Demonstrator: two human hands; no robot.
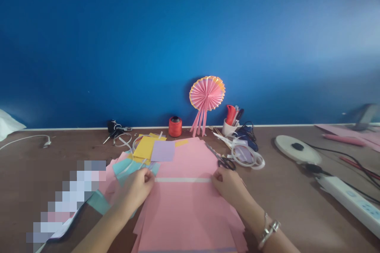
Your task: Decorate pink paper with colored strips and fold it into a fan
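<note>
My left hand (137, 186) and my right hand (228, 185) each pinch one end of a narrow white strip (182, 180) stretched flat across a stack of pink paper sheets (187, 213). Both hands are closed in a pinch and rest on the pink paper. Scissors (221, 159) lie just behind my right hand. A lilac square (163, 151) and a yellow sheet (144, 147) lie behind my left hand. Teal paper pieces (126, 167) stick out beside my left hand.
A pink pleated paper fan (207, 95) leans on the blue wall, beside a red thread spool (175, 126) and a cup of pens (230, 123). Tape rolls (247, 157), keys (115, 129), a white round lamp base (297, 149) and a power strip (350, 201) lie around.
</note>
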